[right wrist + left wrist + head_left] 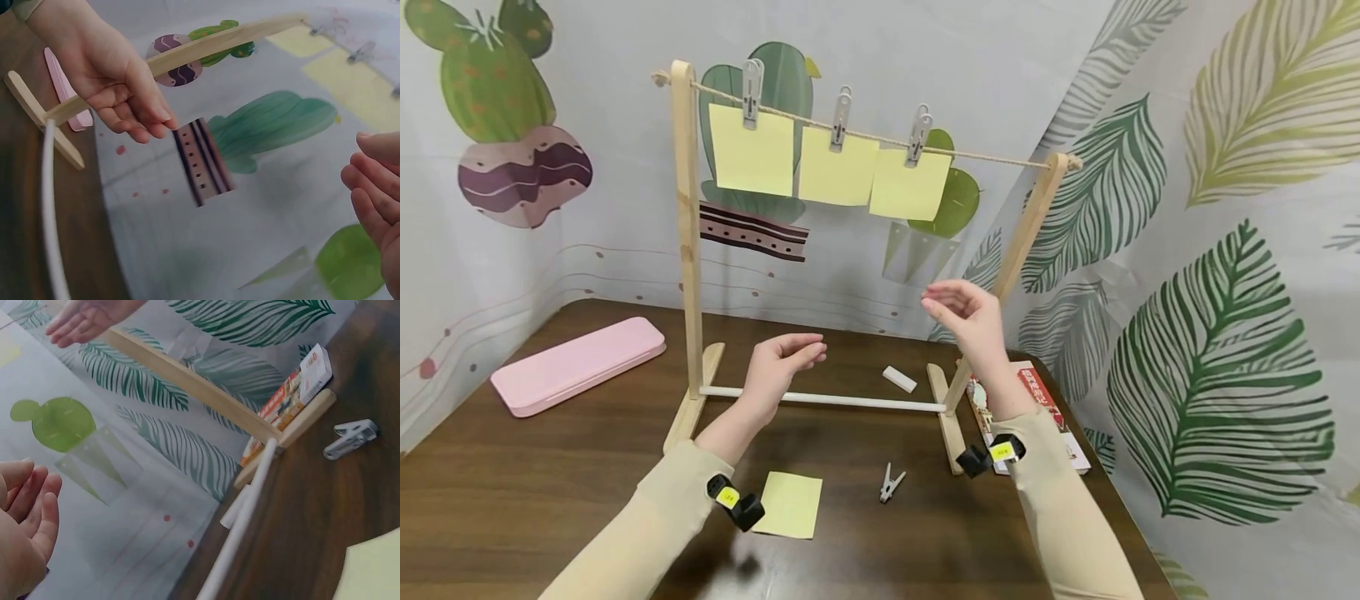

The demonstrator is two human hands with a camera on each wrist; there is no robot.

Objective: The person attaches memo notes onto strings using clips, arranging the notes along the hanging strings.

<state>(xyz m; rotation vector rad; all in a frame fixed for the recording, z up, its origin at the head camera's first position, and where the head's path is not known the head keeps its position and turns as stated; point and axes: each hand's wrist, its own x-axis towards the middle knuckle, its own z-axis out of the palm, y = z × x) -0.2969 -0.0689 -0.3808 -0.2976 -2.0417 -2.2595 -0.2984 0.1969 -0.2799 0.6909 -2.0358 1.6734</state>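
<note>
Three yellow paper notes (754, 154) hang in a row from a rope (1000, 157), each under a grey clothespin (839, 118). The rope spans a wooden frame (688, 233). My left hand (781, 367) hovers above the white lower bar at the left, fingers loosely bent with nothing in them. My right hand (967, 321) is raised by the frame's right post, also holding nothing, its fingers loosely bent. On the table below lie another yellow note (790, 504) and a single clothespin (891, 483), side by side with a gap between them.
A pink pencil case (580, 365) lies at the left of the brown table (580, 475). A white eraser (899, 379) sits behind the frame's white bar (850, 402). Beside the right foot lies a colourful book (1037, 392). A patterned cloth (625, 192) hangs behind the table.
</note>
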